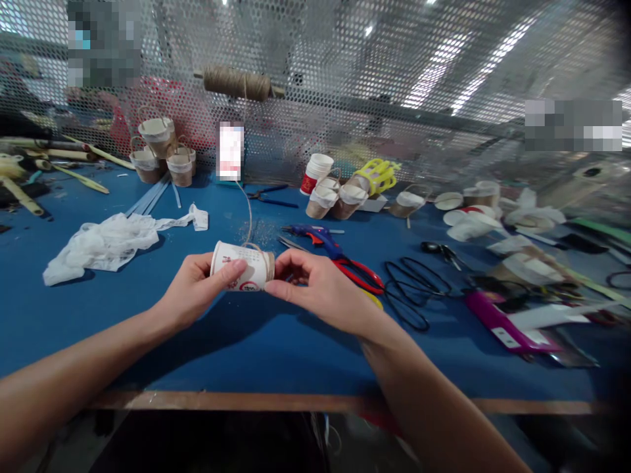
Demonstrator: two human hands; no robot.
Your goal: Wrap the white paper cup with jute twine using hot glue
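The left hand (197, 289) was closed around the open end of a paper cup (241, 265), with the thumb laid across its printed wall. The right hand (315, 286) was closed on the base end of the cup, fingertips pinched at the band of twine (250, 217) wound there. The cup lay on its side, held clear above the blue tabletop (221, 348), near the middle of the near edge. One strand of twine ran up from the cup toward the spool (237, 83) mounted on the mesh panel (444, 66) along the far edge. A blue glue gun (315, 235) lay just beyond the right hand. A crumpled white plastic bag (106, 243) lay toward the left edge. Twine-wrapped cups (160, 148) stood near the far left corner.
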